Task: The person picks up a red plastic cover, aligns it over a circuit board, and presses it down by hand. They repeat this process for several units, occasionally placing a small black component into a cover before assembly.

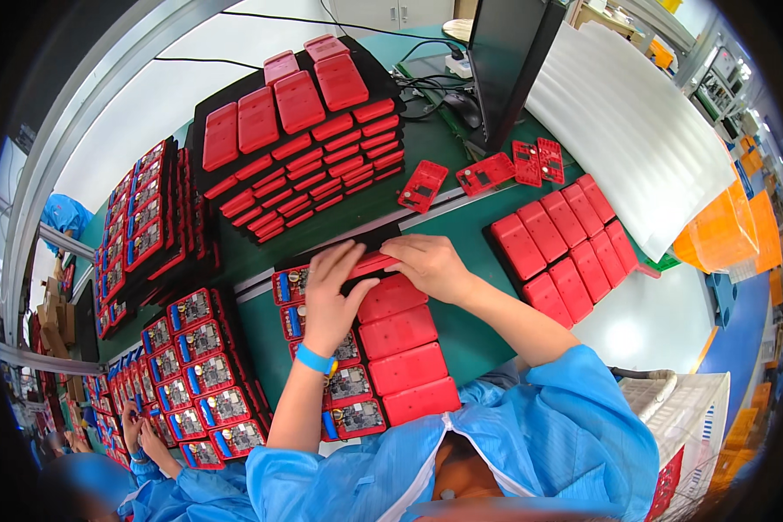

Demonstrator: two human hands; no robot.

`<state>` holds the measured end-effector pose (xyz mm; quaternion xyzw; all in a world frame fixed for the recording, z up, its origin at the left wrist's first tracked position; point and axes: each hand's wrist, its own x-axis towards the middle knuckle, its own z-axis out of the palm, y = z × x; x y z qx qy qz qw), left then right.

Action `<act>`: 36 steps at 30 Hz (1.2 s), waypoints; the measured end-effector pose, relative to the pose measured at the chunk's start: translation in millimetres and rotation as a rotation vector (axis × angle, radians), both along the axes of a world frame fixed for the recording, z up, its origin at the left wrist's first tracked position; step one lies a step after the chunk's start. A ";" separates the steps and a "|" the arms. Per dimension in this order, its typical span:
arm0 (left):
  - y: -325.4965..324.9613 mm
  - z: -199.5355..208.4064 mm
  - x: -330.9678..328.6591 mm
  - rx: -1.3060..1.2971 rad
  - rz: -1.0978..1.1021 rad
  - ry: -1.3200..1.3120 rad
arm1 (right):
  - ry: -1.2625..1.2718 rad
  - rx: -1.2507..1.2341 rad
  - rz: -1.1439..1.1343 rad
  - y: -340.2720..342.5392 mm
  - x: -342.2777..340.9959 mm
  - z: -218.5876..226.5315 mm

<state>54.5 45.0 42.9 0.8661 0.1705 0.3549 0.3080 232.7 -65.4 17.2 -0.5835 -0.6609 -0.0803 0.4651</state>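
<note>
Between both hands, tilted on edge, is a red plastic case [371, 264] above the far end of a black tray. My left hand [329, 291], with a blue wrist strap [314, 360], has its fingers over the case's left end and its thumb underneath. My right hand [428, 265] grips the right end, fingers closed. Below the hands lies a column of red case covers [406, 368], face down or closed; I cannot tell which. Beside it, partly hidden by my left forearm, are open red cases [351, 384] holding circuit boards and blue cylindrical parts.
Stacked black trays of red cases [274, 113] stand at the far left, with circuit-board trays [139, 217] beside them. Several loose red shells [424, 186] lie near a monitor [515, 70]. Another tray of red cases [568, 248] is at right. A co-worker's hands [143, 433] work at lower left.
</note>
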 end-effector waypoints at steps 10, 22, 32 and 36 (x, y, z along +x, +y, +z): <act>14.7 -37.5 27.6 0.041 -0.007 -0.005 | 0.163 -0.456 -0.395 -56.8 34.7 -11.7; 8.8 -40.7 34.1 0.126 -0.083 0.105 | -0.006 -0.422 -0.291 -217.0 -50.7 -62.2; 6.5 -40.1 32.0 0.140 -0.089 0.087 | 0.216 -0.544 -0.343 -207.0 -53.0 -32.8; 5.8 -40.2 30.1 0.152 -0.089 0.087 | 0.178 -0.638 -0.275 -195.5 -37.4 -25.9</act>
